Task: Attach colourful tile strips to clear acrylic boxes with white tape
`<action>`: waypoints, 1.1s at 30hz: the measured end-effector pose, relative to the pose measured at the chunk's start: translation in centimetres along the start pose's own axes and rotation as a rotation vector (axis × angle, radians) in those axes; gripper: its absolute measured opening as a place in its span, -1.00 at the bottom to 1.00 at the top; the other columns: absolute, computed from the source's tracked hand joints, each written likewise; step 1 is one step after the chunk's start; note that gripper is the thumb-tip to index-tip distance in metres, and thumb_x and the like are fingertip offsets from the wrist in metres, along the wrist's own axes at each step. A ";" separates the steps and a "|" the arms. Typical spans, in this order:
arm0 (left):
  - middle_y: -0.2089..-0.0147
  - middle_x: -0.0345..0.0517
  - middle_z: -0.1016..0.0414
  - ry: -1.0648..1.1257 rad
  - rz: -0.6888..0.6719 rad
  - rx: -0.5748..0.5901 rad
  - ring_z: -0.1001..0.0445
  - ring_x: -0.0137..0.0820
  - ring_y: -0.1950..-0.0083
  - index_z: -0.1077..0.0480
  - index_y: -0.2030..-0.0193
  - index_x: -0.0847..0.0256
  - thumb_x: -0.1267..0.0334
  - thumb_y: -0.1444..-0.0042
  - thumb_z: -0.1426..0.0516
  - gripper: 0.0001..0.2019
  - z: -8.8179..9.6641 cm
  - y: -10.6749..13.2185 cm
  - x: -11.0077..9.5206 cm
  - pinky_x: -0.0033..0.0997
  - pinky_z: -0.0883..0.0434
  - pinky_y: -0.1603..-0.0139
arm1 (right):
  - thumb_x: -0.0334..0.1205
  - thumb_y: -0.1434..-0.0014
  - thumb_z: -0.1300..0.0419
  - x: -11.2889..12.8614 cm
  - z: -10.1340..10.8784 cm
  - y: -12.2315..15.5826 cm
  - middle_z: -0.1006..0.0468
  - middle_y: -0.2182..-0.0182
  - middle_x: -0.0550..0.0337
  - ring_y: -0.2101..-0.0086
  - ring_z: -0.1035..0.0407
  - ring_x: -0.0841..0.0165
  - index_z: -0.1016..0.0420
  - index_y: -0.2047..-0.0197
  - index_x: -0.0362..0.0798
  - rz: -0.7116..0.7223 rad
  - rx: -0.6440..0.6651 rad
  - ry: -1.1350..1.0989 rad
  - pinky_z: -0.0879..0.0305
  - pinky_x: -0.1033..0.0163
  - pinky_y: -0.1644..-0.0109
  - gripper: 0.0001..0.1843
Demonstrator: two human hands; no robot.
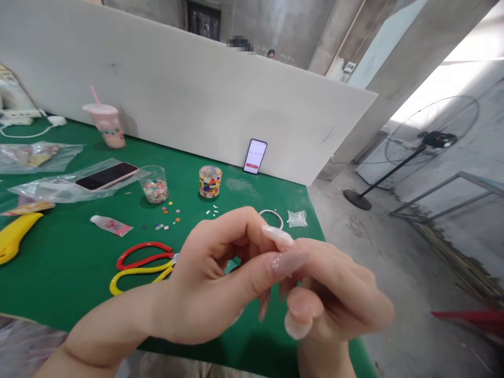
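- Left hand [220, 278]: its forearm runs out at the bottom edge; whatever might be between its fingertips is too small and covered to make out.
- Right hand [342, 283]: slightly blurred, several fingers hidden, forearm cut by the bottom edge.
- Scissors with red and yellow looped handles [147, 270]: blades hidden behind the left hand.
- Thin white ring [281, 217]: lower part covered by fingers.
- Yellow curved plastic handle [18, 236]: cut off at the left edge.
- Upright dark-framed phone [255, 153]: digits too small to read surely.
- Dark-haired head [241, 44]: pixelated, mostly behind the long white board [189, 94].
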State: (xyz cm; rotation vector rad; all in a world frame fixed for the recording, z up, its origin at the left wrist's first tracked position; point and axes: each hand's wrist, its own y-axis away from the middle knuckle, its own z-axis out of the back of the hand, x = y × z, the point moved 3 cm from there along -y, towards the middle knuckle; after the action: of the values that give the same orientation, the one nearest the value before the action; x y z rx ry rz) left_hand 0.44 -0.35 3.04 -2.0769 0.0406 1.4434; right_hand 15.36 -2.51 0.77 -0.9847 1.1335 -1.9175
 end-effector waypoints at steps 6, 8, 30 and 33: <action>0.51 -0.42 -0.47 -0.005 -0.089 0.037 -0.40 -0.65 0.61 -0.42 0.32 0.13 0.48 -0.30 -0.29 -0.77 -0.1 0.3 0.3 -0.79 -0.31 0.64 | -0.03 -0.54 -0.16 0.1 -0.8 0.1 -0.63 0.59 0.47 0.75 -0.24 0.54 -0.67 -0.04 0.24 -0.172 -0.062 -0.252 -0.26 0.39 0.69 -0.76; 0.46 -0.40 -0.55 -0.038 -0.140 0.027 -0.47 -0.64 0.57 -0.44 0.30 0.12 0.51 -0.29 -0.30 -0.77 -0.2 0.5 0.4 -0.79 -0.37 0.59 | -0.04 -0.55 -0.16 0.3 -1.0 0.1 -0.65 0.57 0.49 0.76 -0.25 0.54 -0.66 -0.09 0.25 -0.173 -0.083 -0.282 -0.27 0.40 0.69 -0.76; 0.40 -0.36 -0.37 -0.507 -0.522 -0.124 -0.31 -0.61 0.55 -0.36 0.17 0.13 0.46 -0.42 -0.13 -0.85 -0.5 1.1 0.4 -0.64 -0.27 0.59 | -0.30 -0.39 -0.32 1.0 -2.6 -1.5 -0.43 0.69 0.40 0.76 -0.08 0.51 -0.73 -0.09 -0.06 0.030 -0.309 -0.340 -0.02 0.34 0.79 -0.75; 0.39 -0.34 -0.36 -0.571 -0.566 -0.146 -0.40 -0.57 0.49 -0.35 0.15 0.11 0.50 -0.39 -0.12 -0.83 -0.3 1.0 0.5 -0.62 -0.31 0.54 | -0.33 -0.41 -0.30 1.5 -2.7 -1.4 -0.53 0.63 0.36 0.75 -0.11 0.51 -0.72 -0.04 -0.10 0.031 -0.345 -0.248 -0.08 0.31 0.76 -0.79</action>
State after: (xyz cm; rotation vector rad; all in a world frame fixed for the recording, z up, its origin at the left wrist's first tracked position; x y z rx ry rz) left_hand 0.58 -1.20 2.22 -1.5180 -0.8288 1.6253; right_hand 12.14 -2.21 1.50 -1.3393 1.3458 -1.5511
